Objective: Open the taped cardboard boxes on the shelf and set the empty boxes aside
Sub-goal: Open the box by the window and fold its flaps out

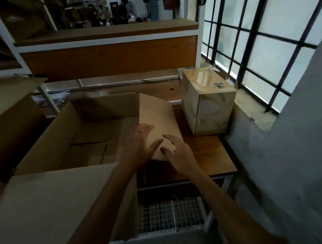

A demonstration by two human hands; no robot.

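Both forearms reach in from the near edge to the right flap [156, 114] of the big open box [92, 114]. The left hand [141, 145] lies on it with fingers spread, and the right hand [178, 154] curls its fingers over the flap's near corner. Just to the right, on the wooden shelf [210, 156], a taped box [207, 104] stands sealed beside the barred window [264, 41].

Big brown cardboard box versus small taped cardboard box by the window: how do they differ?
The big brown cardboard box is open and far larger; the small taped cardboard box is sealed. The left hand and right hand touch the big box's flap; the small box is untouched. Both are cardboard.
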